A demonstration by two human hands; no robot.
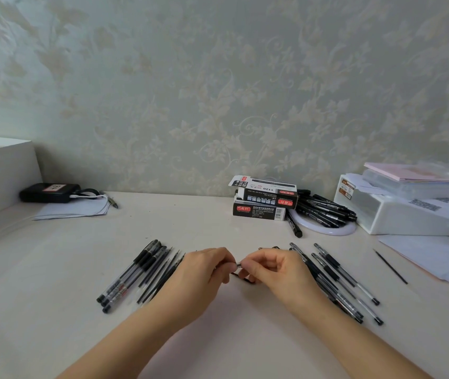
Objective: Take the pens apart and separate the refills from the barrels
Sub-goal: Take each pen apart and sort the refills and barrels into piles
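Note:
My left hand and my right hand meet at the table's middle, both pinching one pen; only its silver tip shows between the fingertips. To the left lie three clear barrels with black grips, and beside them several thin black refills. On the right, several whole pens lie fanned out, partly hidden under my right hand. A single refill rests alone farther right.
Two black pen boxes stand stacked at the back, with a heap of black pens on a white ring. White storage boxes and papers fill the right. A black pouch on paper sits back left.

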